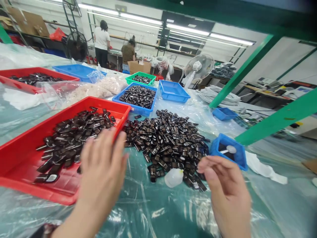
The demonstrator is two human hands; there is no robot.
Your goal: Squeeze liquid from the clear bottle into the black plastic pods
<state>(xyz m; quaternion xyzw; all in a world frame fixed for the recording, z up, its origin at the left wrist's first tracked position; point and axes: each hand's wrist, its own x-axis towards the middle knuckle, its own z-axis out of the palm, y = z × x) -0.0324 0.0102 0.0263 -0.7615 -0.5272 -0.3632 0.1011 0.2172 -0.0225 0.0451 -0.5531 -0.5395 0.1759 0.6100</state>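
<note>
My left hand (102, 168) reaches over the near edge of the large red tray (22, 162), its fingers stretched out and somewhat blurred. Small dark, glossy plastic pieces (76, 132) lie loose in that tray. A big pile of the same pieces (170, 142) spreads over the middle of the table. Just right of the pile's front edge, my right hand (228, 191) is closed, thumb and fingertips brought together; whatever is between them, if anything, cannot be made out. Between the hands, a small translucent white bottle (174, 178) with a yellowish tip lies against the pile.
Right of the pile stands a small blue bin (216, 145) with a white spoon (230, 149), beside a green post (262, 127). Behind are a filled blue tray (135, 108), another blue tray (173, 94) and a plastic bag (86, 91). Two people work far back.
</note>
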